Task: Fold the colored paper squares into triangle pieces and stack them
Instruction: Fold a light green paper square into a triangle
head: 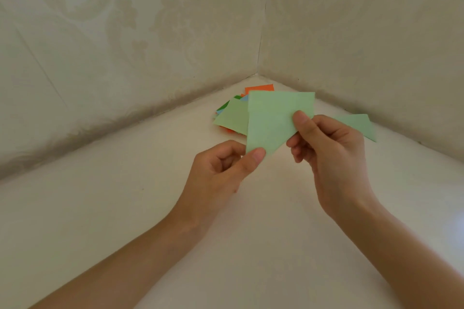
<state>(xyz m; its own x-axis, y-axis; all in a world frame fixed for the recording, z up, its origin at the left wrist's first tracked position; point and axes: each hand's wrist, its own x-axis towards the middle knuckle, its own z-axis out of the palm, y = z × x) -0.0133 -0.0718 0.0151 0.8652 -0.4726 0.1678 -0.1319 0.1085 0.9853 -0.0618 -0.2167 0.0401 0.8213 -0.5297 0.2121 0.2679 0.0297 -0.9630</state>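
Observation:
A light green paper piece (270,118) is held in the air between both hands, partly folded into a pointed shape. My left hand (223,168) pinches its lower tip between thumb and fingers. My right hand (331,150) pinches its right edge with the thumb on top. Behind it, in the corner, lies a pile of colored paper squares (232,115) with light green on top and orange, blue and dark green showing underneath. Another light green piece (361,125) lies on the surface behind my right hand, partly hidden by it.
The white surface (150,208) ends in a corner formed by two patterned cream walls (125,45), close behind the paper pile.

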